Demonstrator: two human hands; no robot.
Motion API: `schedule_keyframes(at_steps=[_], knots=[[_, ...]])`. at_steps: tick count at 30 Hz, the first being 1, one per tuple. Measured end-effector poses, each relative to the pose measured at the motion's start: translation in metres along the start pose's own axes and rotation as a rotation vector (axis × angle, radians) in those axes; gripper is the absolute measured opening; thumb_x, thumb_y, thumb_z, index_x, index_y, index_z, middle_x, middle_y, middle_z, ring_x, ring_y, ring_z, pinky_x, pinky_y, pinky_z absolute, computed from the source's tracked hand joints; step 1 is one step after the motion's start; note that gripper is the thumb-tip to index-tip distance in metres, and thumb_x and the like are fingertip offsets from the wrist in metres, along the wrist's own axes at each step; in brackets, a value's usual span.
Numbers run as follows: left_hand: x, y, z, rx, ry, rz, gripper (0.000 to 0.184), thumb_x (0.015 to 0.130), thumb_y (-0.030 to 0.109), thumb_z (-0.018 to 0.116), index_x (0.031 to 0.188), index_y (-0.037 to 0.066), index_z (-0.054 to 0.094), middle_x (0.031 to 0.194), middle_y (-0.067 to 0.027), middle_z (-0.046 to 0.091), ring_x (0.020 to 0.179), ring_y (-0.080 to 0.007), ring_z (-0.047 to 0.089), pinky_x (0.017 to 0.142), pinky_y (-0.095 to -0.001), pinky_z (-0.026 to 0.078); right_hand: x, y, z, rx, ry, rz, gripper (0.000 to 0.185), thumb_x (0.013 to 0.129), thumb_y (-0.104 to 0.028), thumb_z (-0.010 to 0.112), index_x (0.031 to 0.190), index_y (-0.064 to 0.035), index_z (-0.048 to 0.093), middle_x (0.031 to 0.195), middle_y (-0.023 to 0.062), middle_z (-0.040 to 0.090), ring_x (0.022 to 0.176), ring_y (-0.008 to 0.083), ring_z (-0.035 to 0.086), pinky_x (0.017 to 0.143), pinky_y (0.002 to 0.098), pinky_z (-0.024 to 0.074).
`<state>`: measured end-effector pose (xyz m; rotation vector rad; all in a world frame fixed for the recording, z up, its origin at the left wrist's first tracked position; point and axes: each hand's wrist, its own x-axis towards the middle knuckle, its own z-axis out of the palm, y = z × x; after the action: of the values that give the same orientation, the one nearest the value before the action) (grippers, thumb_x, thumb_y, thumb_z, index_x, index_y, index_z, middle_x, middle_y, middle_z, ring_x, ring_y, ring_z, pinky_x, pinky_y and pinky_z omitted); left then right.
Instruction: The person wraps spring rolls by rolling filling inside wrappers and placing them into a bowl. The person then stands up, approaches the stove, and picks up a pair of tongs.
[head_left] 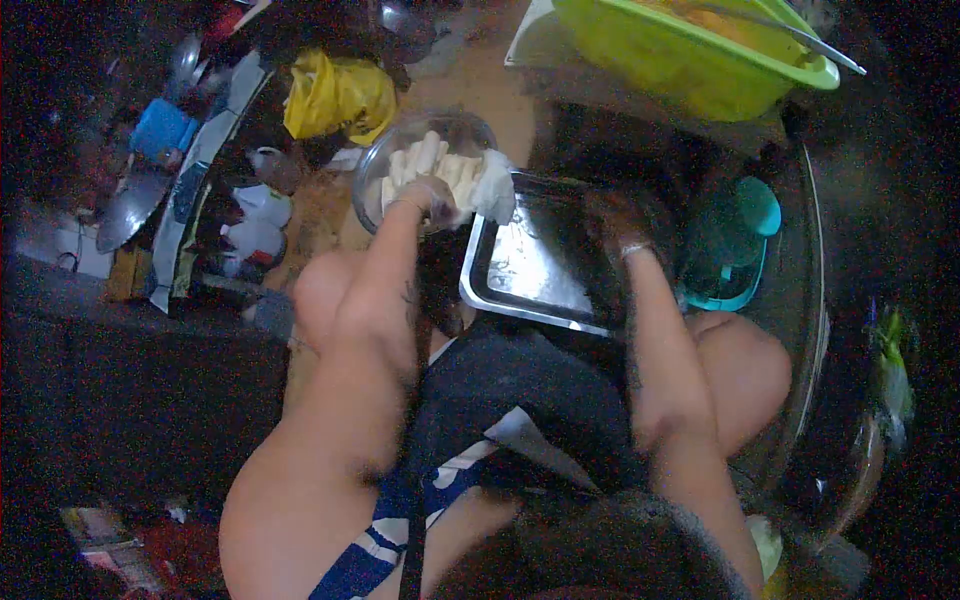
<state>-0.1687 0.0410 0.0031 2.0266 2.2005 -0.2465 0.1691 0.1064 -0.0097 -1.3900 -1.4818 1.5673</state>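
Observation:
My left hand [432, 196], seemingly in a thin clear glove, reaches into a round clear bowl [368, 185] of several pale, finger-shaped rolls [428, 152]. Its fingers blend into the rolls, so their grip does not show. A crumpled white cloth or plastic piece [492, 186] hangs over the bowl's right rim, against the tray corner. A shiny rectangular metal tray [535, 312] lies in front of my lap. My right hand [618, 222] is at the tray's right side, dark and blurred, its fingers hard to make out.
A green tub [680, 62] with a long metal utensil [790, 35] stands at the top right. Beyond the bowl lies a yellow plastic bag [338, 98]. A teal-rimmed container [738, 245] sits right of the tray. Cluttered items, including a blue one [163, 130], fill the left.

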Motion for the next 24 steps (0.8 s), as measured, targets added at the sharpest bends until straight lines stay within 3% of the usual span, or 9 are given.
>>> schedule_keyframes(at_steps=[3,5,8,12,14,16,18,20,24], knots=[[0.051,-0.058,0.057,-0.182,0.197,0.052,0.038,0.068,0.033,0.066,0.101,0.013,0.067,0.097,-0.0120,0.066,0.093,-0.0276,0.063,0.080,-0.0362,0.047,0.001,-0.005,0.007,0.071,-0.080,-0.046,0.021,0.083,-0.028,0.064,0.087,-0.0077,0.062,0.072,0.0043,0.059,0.054,0.0148,0.054,0.048,0.0283,0.0412],[0.042,-0.064,0.005,-0.420,-0.024,-0.002,0.048,0.066,0.028,0.069,0.110,0.012,0.059,0.101,-0.0139,0.063,0.092,-0.0284,0.062,0.075,-0.0380,0.049,0.005,-0.009,0.006,0.011,-0.191,-0.016,0.021,0.084,-0.028,0.063,0.088,-0.0072,0.062,0.074,0.0049,0.060,0.056,0.0152,0.054,0.049,0.0287,0.0417],[0.040,-0.077,-0.025,-0.522,0.125,0.167,0.034,0.071,0.022,0.070,0.101,0.011,0.061,0.085,-0.0089,0.065,0.071,-0.0210,0.062,0.066,-0.0332,0.050,0.002,-0.010,0.022,0.149,-0.255,0.123,0.024,0.084,-0.027,0.063,0.094,-0.0058,0.060,0.077,0.0063,0.061,0.065,0.0166,0.056,0.056,0.0307,0.0450],[-0.003,-0.044,-0.126,-0.521,-0.038,0.126,0.013,0.082,0.023,0.064,0.086,0.011,0.065,0.084,-0.0007,0.065,0.074,-0.0102,0.058,0.070,-0.0295,0.049,-0.016,-0.010,0.040,0.286,-0.363,0.259,0.035,0.085,-0.029,0.063,0.108,-0.0043,0.054,0.089,0.0093,0.061,0.080,0.0196,0.059,0.067,0.0345,0.0494],[-0.013,-0.030,-0.152,-1.046,-0.085,0.022,0.016,0.085,0.026,0.063,0.087,0.010,0.064,0.082,0.0001,0.064,0.076,-0.0102,0.058,0.070,-0.0291,0.049,-0.044,-0.048,0.049,0.070,-0.355,0.189,0.050,0.085,-0.032,0.064,0.123,-0.0043,0.047,0.107,0.0121,0.059,0.091,0.0224,0.058,0.072,0.0373,0.0499],[-0.030,-0.005,-0.166,-1.299,-0.063,0.062,0.013,0.083,0.020,0.065,0.085,0.008,0.062,0.078,-0.0006,0.061,0.073,-0.0114,0.058,0.069,-0.0278,0.049,-0.052,-0.053,0.050,0.449,-0.444,0.348,0.076,0.081,-0.046,0.065,0.138,-0.0086,0.031,0.132,0.0170,0.043,0.108,0.0305,0.052,0.076,0.0427,0.0507],[-0.024,0.010,-0.152,-1.571,-0.042,0.226,0.011,0.078,0.012,0.069,0.081,0.006,0.061,0.075,-0.0029,0.061,0.069,-0.0123,0.057,0.066,-0.0265,0.049,-0.052,-0.048,0.052,1.180,-0.567,0.502,0.088,0.075,-0.060,0.059,0.141,-0.0129,0.025,0.144,0.0231,0.025,0.126,0.0460,0.034,0.091,0.0590,0.0422],[-0.010,0.013,-0.110,-1.448,-0.080,0.423,0.011,0.075,0.007,0.070,0.079,0.004,0.060,0.077,-0.0037,0.062,0.071,-0.0123,0.058,0.067,-0.0268,0.048,-0.038,-0.025,0.055,1.456,-0.736,0.361,0.079,0.078,-0.054,0.060,0.138,-0.0125,0.031,0.144,0.0221,0.028,0.128,0.0425,0.033,0.097,0.0632,0.0351],[0.031,0.035,-0.071,-0.932,-0.304,0.402,0.016,0.075,0.014,0.073,0.085,0.008,0.063,0.084,-0.0030,0.064,0.084,-0.0168,0.060,0.081,-0.0310,0.046,0.013,-0.017,0.063,1.473,-0.440,0.266,0.060,0.084,-0.039,0.060,0.132,-0.0092,0.040,0.137,0.0191,0.039,0.128,0.0333,0.036,0.104,0.0585,0.0312]])
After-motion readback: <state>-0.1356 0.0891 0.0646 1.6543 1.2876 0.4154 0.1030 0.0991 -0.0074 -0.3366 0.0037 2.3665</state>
